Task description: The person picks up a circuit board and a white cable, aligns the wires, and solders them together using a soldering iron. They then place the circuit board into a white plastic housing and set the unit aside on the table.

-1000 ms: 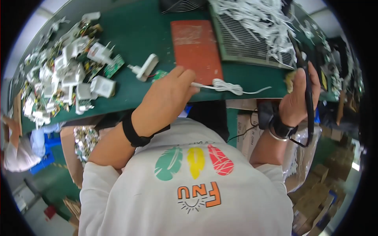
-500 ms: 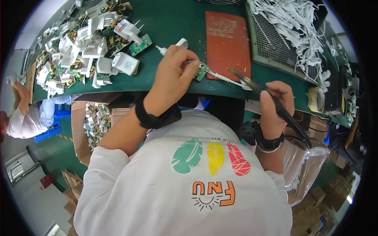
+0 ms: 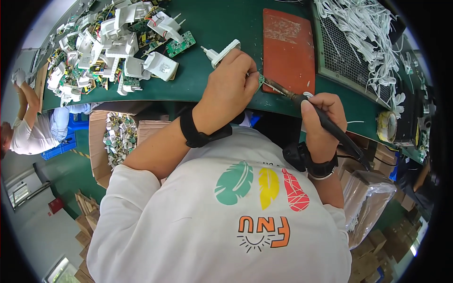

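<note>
My left hand [image 3: 229, 89] is closed around a white plug casing [image 3: 225, 52], whose pins point up and left. A small green circuit board [image 3: 261, 80] sticks out from under its fingertips, mostly hidden by them. My right hand [image 3: 323, 118] grips a soldering iron [image 3: 327, 123] by its black handle. The metal tip reaches the edge of that board; whether it touches cannot be made out. A thin white cord [image 3: 356, 122] shows beside my right hand, partly hidden by it.
A pile of opened white chargers [image 3: 111, 47] with boards lies at the left. Beyond my hands is a red-brown mat [image 3: 289, 52]; right of it, a mesh tray [image 3: 339, 52] bears white cables [image 3: 363, 28]. A tape roll [image 3: 387, 126] stands near the right edge. Another person [image 3: 33, 115] is far left.
The soldering iron's tip has come left to the circuit board. My left hand has turned, so more of the white plug casing shows. The whole view has shifted slightly.
</note>
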Tool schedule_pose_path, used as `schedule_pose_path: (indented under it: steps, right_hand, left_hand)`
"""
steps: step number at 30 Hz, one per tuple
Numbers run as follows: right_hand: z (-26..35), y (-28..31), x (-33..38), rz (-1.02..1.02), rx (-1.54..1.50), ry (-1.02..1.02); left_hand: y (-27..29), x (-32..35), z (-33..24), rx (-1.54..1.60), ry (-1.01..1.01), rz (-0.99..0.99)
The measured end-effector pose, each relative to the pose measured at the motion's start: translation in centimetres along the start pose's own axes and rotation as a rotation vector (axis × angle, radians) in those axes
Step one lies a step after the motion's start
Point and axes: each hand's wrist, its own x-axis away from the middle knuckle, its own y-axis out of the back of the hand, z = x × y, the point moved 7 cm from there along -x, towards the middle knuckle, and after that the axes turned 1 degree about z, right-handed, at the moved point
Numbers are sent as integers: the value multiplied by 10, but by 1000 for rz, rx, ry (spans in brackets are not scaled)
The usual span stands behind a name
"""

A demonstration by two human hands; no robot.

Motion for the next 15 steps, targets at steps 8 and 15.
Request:
schedule_pose_path:
  steps: [8,15]
  right_hand:
    - [0,-4,2,73,76,-15]
    - [9,6,-3,26,153,92]
  left_hand:
    - [-1,1,0,-34,1,43]
    - [2,-3,1,-23,40,29]
